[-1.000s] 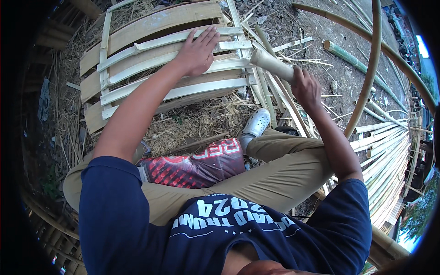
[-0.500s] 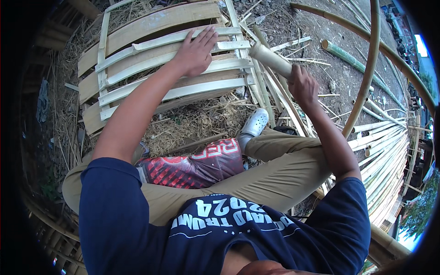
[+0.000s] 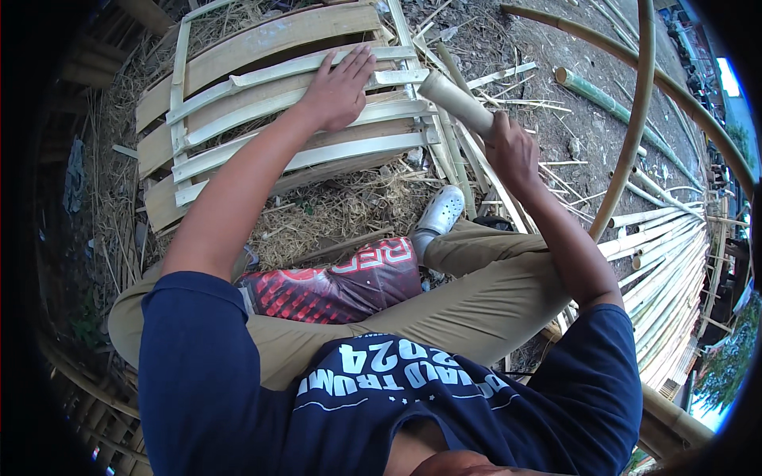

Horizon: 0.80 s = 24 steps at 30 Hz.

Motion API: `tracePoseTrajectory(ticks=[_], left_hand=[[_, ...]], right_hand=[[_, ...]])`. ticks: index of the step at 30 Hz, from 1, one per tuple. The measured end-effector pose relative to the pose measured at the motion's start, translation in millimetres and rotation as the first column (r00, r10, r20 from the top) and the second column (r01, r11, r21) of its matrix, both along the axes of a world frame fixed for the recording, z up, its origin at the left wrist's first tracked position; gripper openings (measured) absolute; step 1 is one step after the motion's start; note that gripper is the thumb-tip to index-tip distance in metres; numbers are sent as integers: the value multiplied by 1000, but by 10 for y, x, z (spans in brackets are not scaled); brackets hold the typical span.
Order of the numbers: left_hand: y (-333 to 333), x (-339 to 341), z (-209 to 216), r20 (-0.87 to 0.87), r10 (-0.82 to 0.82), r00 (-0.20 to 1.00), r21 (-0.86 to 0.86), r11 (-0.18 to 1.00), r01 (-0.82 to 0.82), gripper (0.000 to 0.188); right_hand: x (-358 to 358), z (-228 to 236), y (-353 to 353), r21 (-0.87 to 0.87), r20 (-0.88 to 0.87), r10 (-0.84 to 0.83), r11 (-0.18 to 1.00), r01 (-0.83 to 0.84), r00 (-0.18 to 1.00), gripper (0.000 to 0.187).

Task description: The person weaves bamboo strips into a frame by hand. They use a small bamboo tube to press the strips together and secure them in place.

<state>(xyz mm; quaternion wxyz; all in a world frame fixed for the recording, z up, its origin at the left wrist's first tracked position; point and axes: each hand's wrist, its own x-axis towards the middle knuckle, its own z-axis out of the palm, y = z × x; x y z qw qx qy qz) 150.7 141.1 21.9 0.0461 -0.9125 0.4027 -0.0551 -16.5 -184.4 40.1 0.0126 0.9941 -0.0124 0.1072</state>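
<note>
My left hand (image 3: 341, 86) lies flat with fingers stretched out on the pale slats of a frame (image 3: 298, 161). The frame's bamboo strips run crosswise between two side rails, and it rests on a low stand of wider wooden boards (image 3: 274, 41). In my right hand (image 3: 514, 155) is a short, thick length of bamboo (image 3: 456, 103), gripped at its near end like a club. Its far end is over or beside the frame's right rail (image 3: 403, 30), close to a slat end; whether they touch I cannot tell.
Split bamboo strips (image 3: 496, 178) and straw (image 3: 317, 218) litter the ground. A green bamboo pole (image 3: 603, 101) lies at right, near a stack of pale poles (image 3: 667, 278). Curved poles (image 3: 639, 111) cross the right side. My shoe (image 3: 442, 210) is close to the frame, beside a printed sack (image 3: 341, 285).
My right hand has moved slightly left and the bamboo length's far end has shifted left toward the frame's right rail. My left hand has stayed in place on the slats.
</note>
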Motion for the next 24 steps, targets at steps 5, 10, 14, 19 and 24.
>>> tracePoseTrajectory(ticks=[5,10,14,19,24], left_hand=[[-23,6,8,-21,19,1000,31,999,-18,69],[-4,-30,-30,-15,-2,1000,-29,1000,1,68],[25,-35,35,-21,31,999,17,999,-30,67],[-70,-48,1,-47,21,999,-14,1000,-22,64],[-23,-26,-40,-44,37,998,-7,999,-37,65]], right_hand=[[-182,82,4,41,283,174,980,-193,943,42],[-134,108,25,54,36,-31,998,29,999,48],[-346,539,418,196,64,-97,977,83,993,49],[-347,166,506,122,-153,-179,972,199,972,43],[-364,394,652,304,203,-183,946,115,962,40]])
